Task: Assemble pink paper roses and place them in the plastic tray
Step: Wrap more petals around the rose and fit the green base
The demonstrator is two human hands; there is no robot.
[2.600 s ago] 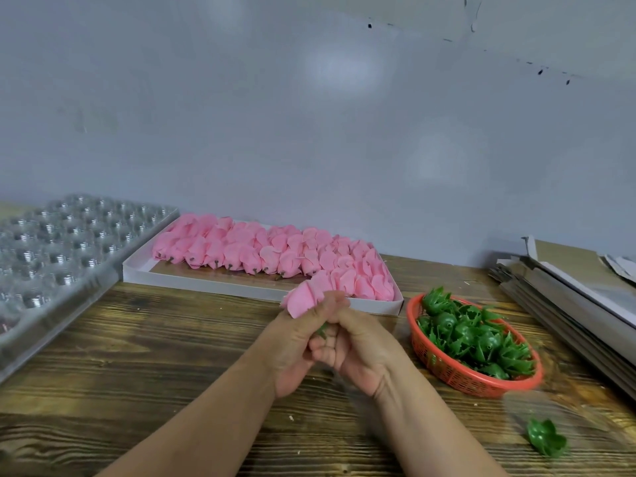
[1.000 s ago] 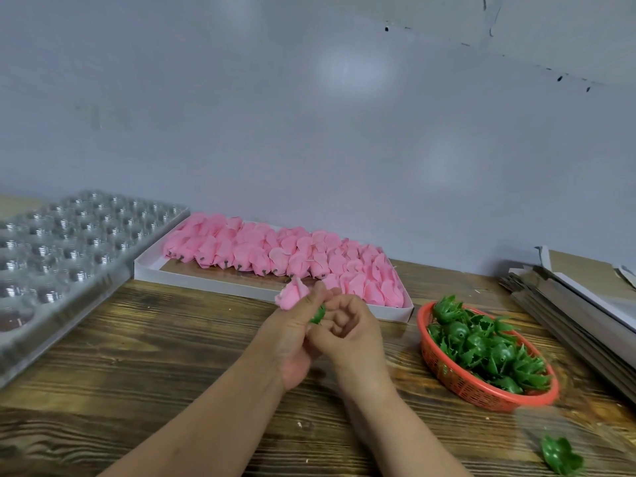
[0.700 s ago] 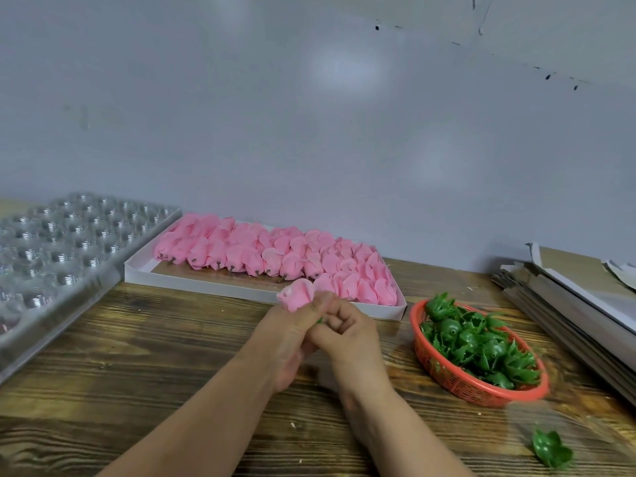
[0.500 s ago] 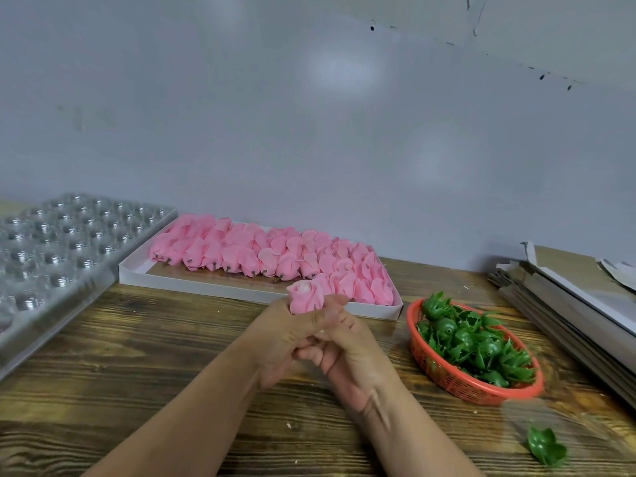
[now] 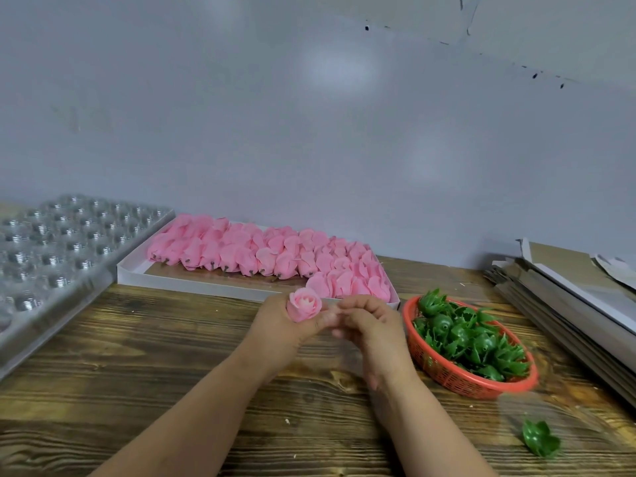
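Left hand (image 5: 285, 325): grip closed around the base of one pink rose (image 5: 304, 304), bloom upright and facing the camera, petals clear of the fingers. Judged reason: holding low keeps the paper from crushing and shows the bloom for a check. The green base is not visible inside the fist, so I cannot tell whether it is seated.

Right hand (image 5: 370, 327): just beside the grip, fingers curled, fingertips (image 5: 339, 309) close to or touching the left thumb. Nothing visible in it; whether it pinches anything I cannot tell.

Just behind the grip: white box (image 5: 192, 287) packed with unassembled pink petal heads (image 5: 261, 251). To the right of the grip, near: red basket (image 5: 461, 380) of green calyxes (image 5: 464, 335). One loose calyx (image 5: 540, 442) lies on the bench (image 5: 137, 356), well to the right and nearer the person. Beyond the basket: stacked cardboard (image 5: 564, 297).

Well to the left of the grip: plastic tray (image 5: 62, 242), its visible cups empty. Bare wood lies between grip and tray, so I see nothing blocking a move there.
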